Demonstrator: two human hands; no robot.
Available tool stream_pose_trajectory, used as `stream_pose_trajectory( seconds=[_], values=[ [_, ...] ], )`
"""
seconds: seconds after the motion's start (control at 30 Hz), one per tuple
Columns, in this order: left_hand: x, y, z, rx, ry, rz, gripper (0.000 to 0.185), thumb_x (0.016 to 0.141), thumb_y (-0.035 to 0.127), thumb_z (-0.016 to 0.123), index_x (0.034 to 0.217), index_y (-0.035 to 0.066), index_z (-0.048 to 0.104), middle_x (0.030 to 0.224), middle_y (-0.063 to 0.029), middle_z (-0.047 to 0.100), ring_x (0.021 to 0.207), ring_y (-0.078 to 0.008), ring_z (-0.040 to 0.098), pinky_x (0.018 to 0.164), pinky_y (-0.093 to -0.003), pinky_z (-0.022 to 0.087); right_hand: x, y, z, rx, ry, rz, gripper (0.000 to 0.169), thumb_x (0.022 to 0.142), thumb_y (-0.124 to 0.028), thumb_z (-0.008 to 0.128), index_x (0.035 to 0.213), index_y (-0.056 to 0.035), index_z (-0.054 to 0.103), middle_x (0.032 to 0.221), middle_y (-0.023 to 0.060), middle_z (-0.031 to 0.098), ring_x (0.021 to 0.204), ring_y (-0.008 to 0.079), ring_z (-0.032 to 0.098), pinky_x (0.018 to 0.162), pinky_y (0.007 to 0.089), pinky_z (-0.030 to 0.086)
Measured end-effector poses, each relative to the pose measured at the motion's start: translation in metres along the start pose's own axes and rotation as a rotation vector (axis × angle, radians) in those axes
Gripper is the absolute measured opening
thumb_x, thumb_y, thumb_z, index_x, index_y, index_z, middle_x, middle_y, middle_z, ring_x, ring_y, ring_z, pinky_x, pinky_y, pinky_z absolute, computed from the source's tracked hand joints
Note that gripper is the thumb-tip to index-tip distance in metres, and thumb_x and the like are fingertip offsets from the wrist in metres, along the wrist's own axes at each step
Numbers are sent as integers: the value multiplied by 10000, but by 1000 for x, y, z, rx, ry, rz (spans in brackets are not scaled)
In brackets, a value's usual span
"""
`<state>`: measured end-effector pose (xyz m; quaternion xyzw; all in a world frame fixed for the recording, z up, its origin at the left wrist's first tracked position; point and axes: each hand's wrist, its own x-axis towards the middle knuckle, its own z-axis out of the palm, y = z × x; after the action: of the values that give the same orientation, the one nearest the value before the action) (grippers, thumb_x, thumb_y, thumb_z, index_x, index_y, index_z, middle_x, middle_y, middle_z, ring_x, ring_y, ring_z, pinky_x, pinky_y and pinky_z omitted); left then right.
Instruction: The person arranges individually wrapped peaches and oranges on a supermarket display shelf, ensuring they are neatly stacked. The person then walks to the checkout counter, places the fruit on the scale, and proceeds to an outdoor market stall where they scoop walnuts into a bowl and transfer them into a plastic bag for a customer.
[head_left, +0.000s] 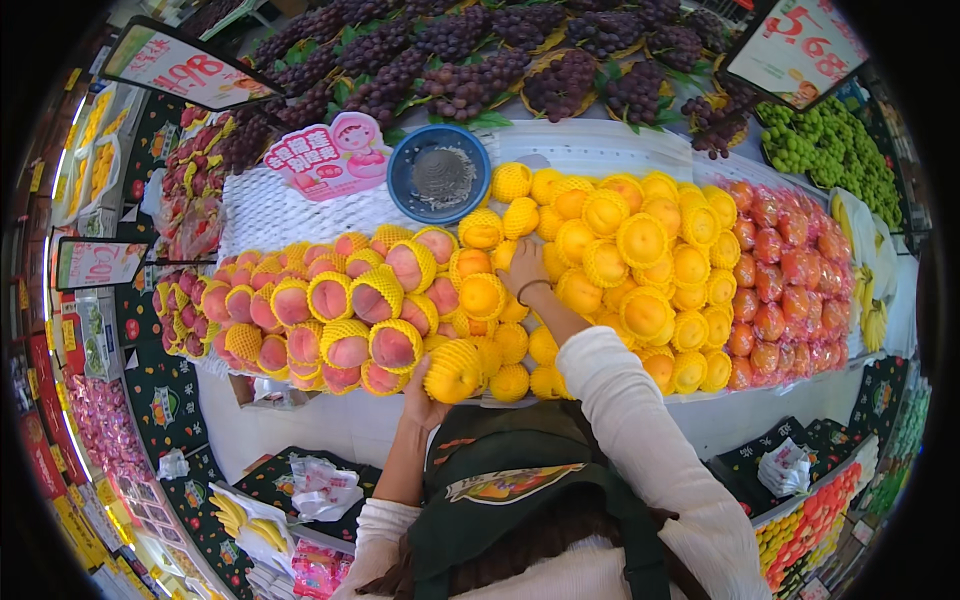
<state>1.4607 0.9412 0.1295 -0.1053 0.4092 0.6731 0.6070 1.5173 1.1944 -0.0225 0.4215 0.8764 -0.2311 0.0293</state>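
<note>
My left hand is at the front edge of the display, its fingers around a large yellow peach in a yellow foam net. My right hand, with a dark band at the wrist, reaches into a gap between netted yellow peaches. Its fingers lie against a yellow peach; whether they grip it is hidden. To the right rises a heap of yellow peaches, stacked in layers. On the left are pink peaches in the same kind of nets.
A blue bowl with a grey mound inside stands behind the peaches, beside a pink cartoon sign. Wrapped red-orange fruit lies at the right. Dark grapes fill the back. Price signs stick up at the sides.
</note>
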Motion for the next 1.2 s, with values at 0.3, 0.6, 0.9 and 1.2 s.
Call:
stream_pose_trajectory(
  seconds=[0.3, 0.6, 0.9, 1.2],
  values=[
    [83, 32, 78, 1653, -276, 234, 918, 690, 390, 720, 1445, 130, 268, 1492, -207, 257, 1231, -401, 467, 918, -445, 473, 17, -9, 3, -227, -44, 111, 667, 640, -384, 797, 1104, -31, 472, 1127, 158, 522, 1085, 286, 471, 942, 367, 368],
    [107, 49, 69, 2159, -363, -27, 1055, 613, 423, 713, 1487, 150, 190, 1517, -243, 162, 1098, -410, 566, 869, -461, 496, -25, 39, -82, 735, -59, 52, 781, 683, -315, 815, 1304, -26, 439, 1236, 169, 546, 1172, 304, 510, 980, 410, 427],
    [90, 52, 59, 2055, -248, 76, 1052, 606, 393, 707, 1484, 133, 189, 1512, -244, 156, 957, -436, 619, 807, -453, 518, -91, 46, -132, 2430, -599, -130, 909, 762, -545, 686, 1417, -45, 303, 1339, 168, 444, 1193, 357, 474, 1046, 484, 371],
    [85, 39, 56, 2061, -146, 119, 1052, 619, 417, 726, 1484, 142, 195, 1496, -215, 177, 1058, -430, 573, 874, -451, 500, -146, 93, -152, 2318, -351, -123, 952, 734, -483, 742, 1426, -29, 273, 1375, 148, 423, 1226, 324, 470, 1001, 441, 426]
  ],
)
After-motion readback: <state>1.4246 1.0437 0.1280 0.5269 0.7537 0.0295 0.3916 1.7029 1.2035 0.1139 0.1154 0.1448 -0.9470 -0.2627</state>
